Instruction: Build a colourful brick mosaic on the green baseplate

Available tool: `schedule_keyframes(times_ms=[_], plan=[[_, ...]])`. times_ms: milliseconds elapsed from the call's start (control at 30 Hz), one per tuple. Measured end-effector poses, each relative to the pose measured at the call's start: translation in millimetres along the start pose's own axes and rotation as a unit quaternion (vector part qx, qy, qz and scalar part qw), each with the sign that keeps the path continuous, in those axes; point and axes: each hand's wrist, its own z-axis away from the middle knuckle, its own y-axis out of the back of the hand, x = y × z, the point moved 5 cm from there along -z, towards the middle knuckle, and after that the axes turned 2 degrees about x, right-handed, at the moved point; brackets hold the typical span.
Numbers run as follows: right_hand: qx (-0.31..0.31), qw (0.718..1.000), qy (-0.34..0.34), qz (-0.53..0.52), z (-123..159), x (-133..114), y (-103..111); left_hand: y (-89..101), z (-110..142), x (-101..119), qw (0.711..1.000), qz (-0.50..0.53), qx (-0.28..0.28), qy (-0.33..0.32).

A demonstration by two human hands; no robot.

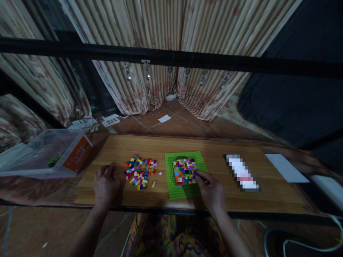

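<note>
My left hand rests on the wooden table with its fingers curled in, and nothing shows in it. Just right of it lies a loose pile of small colourful building bricks. A white brick and a yellow-and-pink piece sit apart from the pile. On a green studded baseplate stands a tightly packed block of mixed-colour bricks. Thumb and fingers of my right hand pinch together at the block's right edge. Whatever is between those fingertips is too small to make out.
A clear plastic box with an orange label stands at the table's left end. Right of the baseplate lies a blurred-out flat object on the table. White sheets lie further right. A dark metal bar crosses beyond the table.
</note>
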Motion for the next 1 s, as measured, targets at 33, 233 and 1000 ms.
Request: schedule_keyframes(times_ms=[33, 233, 1000], plan=[[0.001, 1.000, 0.006, 0.006, -1.3, -1.9, -0.9, 0.0, -0.2, 0.3, 1.000, -0.001, -0.002, -0.001], [0.005, 0.997, 0.055, 0.050, -6.0, -9.3, -5.9, 1.3, -0.5, 2.0, 1.000, -0.002, -0.008, 0.001], [-0.064, 0.984, 0.161, 0.037, -31.6, 0.5, -9.4, 1.1, -0.4, 2.4, 1.000, -0.001, -0.013, -0.002]])
